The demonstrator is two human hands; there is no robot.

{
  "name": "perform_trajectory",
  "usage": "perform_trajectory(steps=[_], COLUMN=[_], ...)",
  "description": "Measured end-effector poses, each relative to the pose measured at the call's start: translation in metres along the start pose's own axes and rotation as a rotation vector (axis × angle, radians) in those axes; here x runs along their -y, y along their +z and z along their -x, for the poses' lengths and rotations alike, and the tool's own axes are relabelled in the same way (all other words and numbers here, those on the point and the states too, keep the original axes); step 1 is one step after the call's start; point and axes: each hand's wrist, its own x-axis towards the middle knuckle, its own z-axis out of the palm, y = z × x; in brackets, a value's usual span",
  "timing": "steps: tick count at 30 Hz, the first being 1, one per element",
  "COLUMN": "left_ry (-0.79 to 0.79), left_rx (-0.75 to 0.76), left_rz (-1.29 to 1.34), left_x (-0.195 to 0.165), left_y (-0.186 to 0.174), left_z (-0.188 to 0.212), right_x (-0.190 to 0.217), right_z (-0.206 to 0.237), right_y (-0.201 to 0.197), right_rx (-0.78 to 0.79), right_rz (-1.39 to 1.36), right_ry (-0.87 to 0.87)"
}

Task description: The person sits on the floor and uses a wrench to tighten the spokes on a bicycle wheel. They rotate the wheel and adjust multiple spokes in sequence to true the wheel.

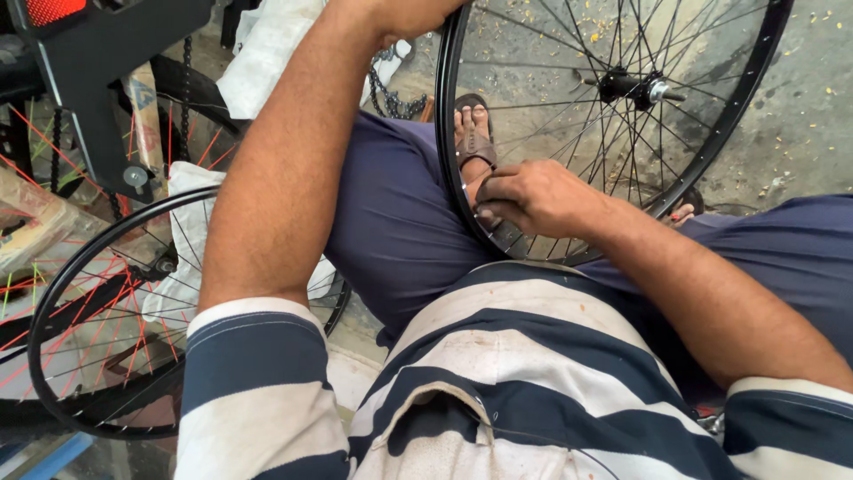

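You've got a gritty concrete floor (804, 116) in the upper right, sprinkled with little yellow flecks (826, 18). Your sandalled foot (472, 133) rests on it at top centre, behind the spokes.

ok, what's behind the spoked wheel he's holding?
Through the spokes of the wheel: concrete floor, a sandalled foot, and part of the blue trouser leg. The right hand covers the rim's lower edge; the left hand grips the top.

A short-sleeved shirt (515, 373) with broad navy and off-white stripes, lightly stained, is worn. Dark blue trousers (400, 213) and a brown strapped sandal (473, 133) are noted beyond the fingers.
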Motion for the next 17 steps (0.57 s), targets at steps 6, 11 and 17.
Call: perform_trajectory(steps=[6, 11, 17], left_ry=[0.031, 0.114, 0.066], left_rx=[0.058, 0.066, 0.083], left_rz=[0.018, 0.069, -0.035], left_x=[-0.007, -0.001, -0.008], left_y=[-0.005, -0.002, -0.006], left_z=[0.017, 0.017, 0.020], right_x=[0.005, 0.004, 0.003], right_z=[0.010, 0.003, -0.018], right_y=[-0.013, -0.016, -0.004], right_rx=[-0.112, -0.366, -0.360], right_rz=[-0.022, -0.053, -0.156], right_ry=[-0.068, -0.046, 0.025])
